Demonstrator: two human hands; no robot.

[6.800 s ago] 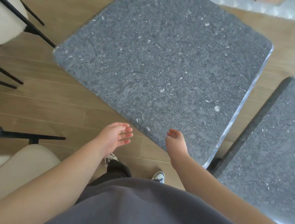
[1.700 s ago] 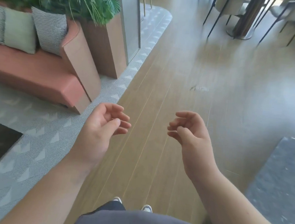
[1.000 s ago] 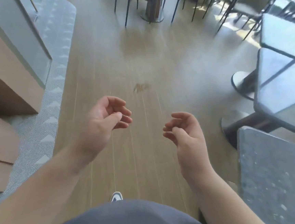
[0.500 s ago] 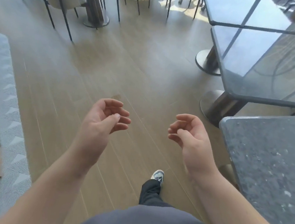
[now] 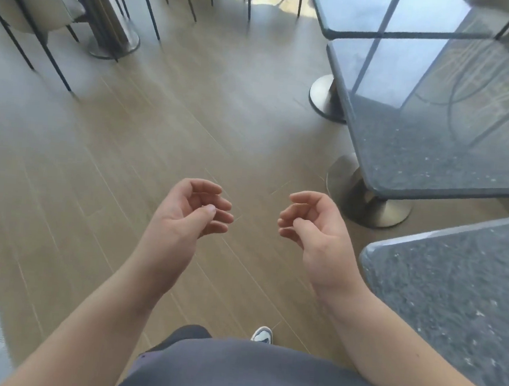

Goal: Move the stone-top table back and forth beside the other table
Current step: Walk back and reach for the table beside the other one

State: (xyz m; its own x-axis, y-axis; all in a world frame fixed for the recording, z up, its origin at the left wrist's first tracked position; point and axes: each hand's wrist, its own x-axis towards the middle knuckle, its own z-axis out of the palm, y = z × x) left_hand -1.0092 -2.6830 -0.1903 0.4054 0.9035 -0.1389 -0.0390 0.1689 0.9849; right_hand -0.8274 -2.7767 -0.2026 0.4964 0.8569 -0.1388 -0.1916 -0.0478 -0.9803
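Stone-top table (image 5: 454, 290) sits at my lower right, its surface corner just beside my right hand (image 5: 314, 229) but untouched. Both hands hang loosely curled over the floor, left hand (image 5: 189, 215) empty too. I judge no push is underway now.

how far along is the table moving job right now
Done: nothing here shows a finished move. In hand: nothing; the left hand and right hand hang over the wooden floor, fingers loosely curled, touching no table. Left: gripping the speckled grey stone-top table at the right and shifting it beside the glossy dark pedestal table.
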